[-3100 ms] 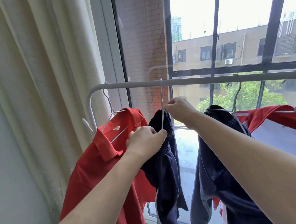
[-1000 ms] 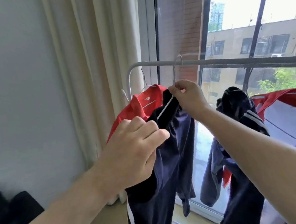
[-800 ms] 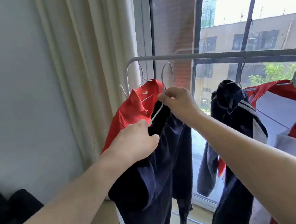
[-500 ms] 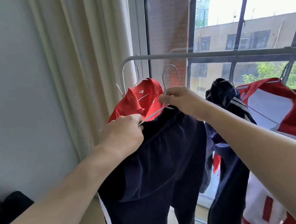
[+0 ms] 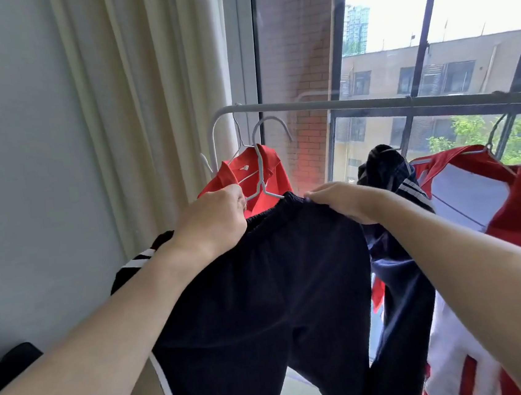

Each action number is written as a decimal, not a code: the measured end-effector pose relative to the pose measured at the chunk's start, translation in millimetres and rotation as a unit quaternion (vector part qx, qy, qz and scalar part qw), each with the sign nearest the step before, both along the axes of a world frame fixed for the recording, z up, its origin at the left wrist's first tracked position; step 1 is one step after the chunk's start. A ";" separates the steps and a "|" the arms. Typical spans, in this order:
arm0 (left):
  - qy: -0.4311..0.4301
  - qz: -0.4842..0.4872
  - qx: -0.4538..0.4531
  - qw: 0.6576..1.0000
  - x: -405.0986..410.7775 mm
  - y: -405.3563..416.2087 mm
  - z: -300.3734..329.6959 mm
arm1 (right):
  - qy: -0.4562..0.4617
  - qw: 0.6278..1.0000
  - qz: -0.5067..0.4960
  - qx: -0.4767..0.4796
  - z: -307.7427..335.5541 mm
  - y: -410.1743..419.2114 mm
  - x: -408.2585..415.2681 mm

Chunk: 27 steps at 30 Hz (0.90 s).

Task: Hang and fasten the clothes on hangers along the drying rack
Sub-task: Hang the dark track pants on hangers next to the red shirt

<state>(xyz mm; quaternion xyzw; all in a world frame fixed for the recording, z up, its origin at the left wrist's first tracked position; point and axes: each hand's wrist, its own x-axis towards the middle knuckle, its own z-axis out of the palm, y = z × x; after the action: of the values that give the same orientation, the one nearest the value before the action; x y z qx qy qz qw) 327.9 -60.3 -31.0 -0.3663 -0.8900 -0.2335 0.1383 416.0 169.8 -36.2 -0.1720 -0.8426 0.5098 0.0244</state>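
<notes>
Navy trousers: waistband stretched between both hands, below the rack rail. Left hand fingers curled on waistband and white hanger; right hand apparently pinching waistband. Half a second ago the right hand gripped the hanger neck; hook off the rail.

Head view; looks forward, close over hands.

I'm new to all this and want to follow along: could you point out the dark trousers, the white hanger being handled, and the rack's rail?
dark trousers (image 5: 263, 293), head view, front fabric.
white hanger (image 5: 260, 165), head view, its neck.
rail (image 5: 371, 102), head view, the horizontal bar.
</notes>
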 end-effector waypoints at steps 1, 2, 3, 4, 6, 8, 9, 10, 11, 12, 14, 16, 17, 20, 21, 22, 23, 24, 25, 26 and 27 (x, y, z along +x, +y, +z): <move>-0.032 -0.007 -0.009 0.999 -0.1 5.0 1.2 | 0.020 1.000 -0.004 -0.022 -1.3 0.7 -2.0; -0.066 -0.018 -0.017 0.998 0.3 11.2 1.0 | 0.048 0.997 -0.007 -0.052 -1.9 -0.3 -4.2; -0.094 -0.029 -0.017 0.995 1.3 17.4 -1.1 | 0.077 0.994 -0.009 -0.081 -2.1 -1.0 -6.7; -0.109 -0.035 -0.007 0.993 1.6 22.2 -4.3 | 0.106 0.989 -0.010 -0.103 -1.9 -3.5 -8.7; -0.102 -0.017 0.031 0.994 -3.3 25.2 -6.9 | 0.157 0.983 -0.017 -0.095 -4.4 -2.3 -10.9; -0.086 0.013 0.076 0.993 -10.8 17.9 -4.0 | 0.186 0.982 -0.031 -0.009 -10.6 4.1 -6.3; -0.079 0.012 0.094 0.992 -12.8 13.7 -1.9 | 0.193 0.979 -0.044 0.054 -15.1 9.2 -3.5; -0.067 0.000 0.102 0.993 -13.3 10.6 0.3 | 0.199 0.972 -0.060 0.111 -19.3 14.0 -1.9; -0.049 -0.016 0.099 0.994 -12.1 9.3 2.0 | 0.201 0.964 -0.072 0.159 -22.3 19.2 -1.4; -0.030 -0.027 0.089 0.995 -10.8 8.7 2.3 | 0.194 0.958 -0.079 0.195 -23.4 22.7 -1.6; -0.008 -0.031 0.079 0.996 -10.4 9.0 1.0 | 0.147 0.965 -0.077 0.201 -23.6 30.5 -0.9; -0.016 -0.030 0.101 0.994 -15.3 9.0 -1.1 | 0.071 0.988 -0.054 0.130 -23.6 35.2 2.8; -0.012 -0.032 0.114 0.993 -17.7 9.1 -3.2 | 0.037 0.994 -0.035 0.095 -26.9 35.5 4.4; 0.063 -0.044 0.108 0.991 -16.9 12.2 -12.7 | 0.014 0.991 -0.025 0.132 -50.3 34.4 4.3; 0.089 -0.043 0.099 0.990 -17.6 12.0 -15.8 | 0.021 0.990 -0.033 0.135 -55.3 32.0 7.5; 0.099 -0.033 0.094 0.990 -21.5 9.7 -17.5 | 0.029 0.992 -0.042 0.117 -59.2 30.5 11.3; 0.100 -0.020 0.094 0.990 -27.4 5.4 -18.0 | 0.026 0.994 -0.056 0.091 -61.8 32.5 15.4; 0.093 -0.004 0.093 0.991 -33.8 0.0 -18.7 | 0.016 0.996 -0.064 0.062 -64.5 35.7 19.7; 0.097 0.004 0.088 0.991 -38.8 -4.1 -19.0 | -0.006 0.997 -0.063 0.045 -64.7 38.5 24.6; 0.109 0.001 0.080 0.991 -41.1 -6.0 -20.5 | -0.029 0.997 -0.047 0.049 -65.4 40.3 26.1; 0.121 -0.015 0.072 0.990 -40.5 -5.1 -21.5 | -0.052 0.996 -0.024 0.071 -62.1 37.8 26.6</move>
<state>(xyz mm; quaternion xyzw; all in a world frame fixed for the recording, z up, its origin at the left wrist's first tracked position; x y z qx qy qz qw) 287.4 -65.5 -52.5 -0.3945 -0.8421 -0.2528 0.2670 442.7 207.6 -98.2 -0.2161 -0.8724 0.4384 0.0052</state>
